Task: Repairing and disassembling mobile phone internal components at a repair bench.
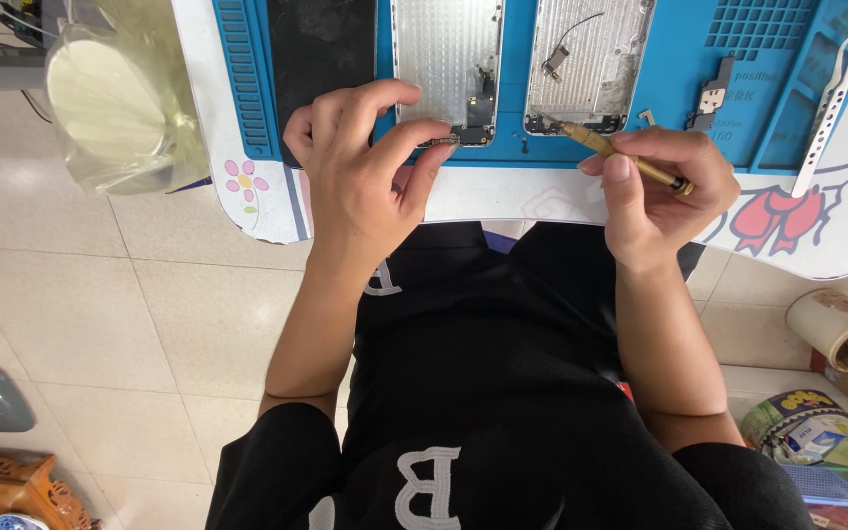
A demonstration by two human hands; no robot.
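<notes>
Brass screwdriver (625,157) pinched in right hand (660,186); left hand (365,167) pinches small part (444,140); keep tip square, steady.

Bare mat (679,59) between right phone shell (589,59) and tweezers (831,98); plastic bag (120,93) crowds left edge.

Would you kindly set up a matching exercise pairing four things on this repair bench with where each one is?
Things:
1. Brass-handled screwdriver
2. Tweezers
3. Small dark part
4. Clear plastic bag

Places:
A. Lying on the right end of the blue mat
B. At the far left, off the table's edge
C. In the right hand
D. Pinched in the left hand's fingertips

Pairs: 1-C, 2-A, 3-D, 4-B
</notes>
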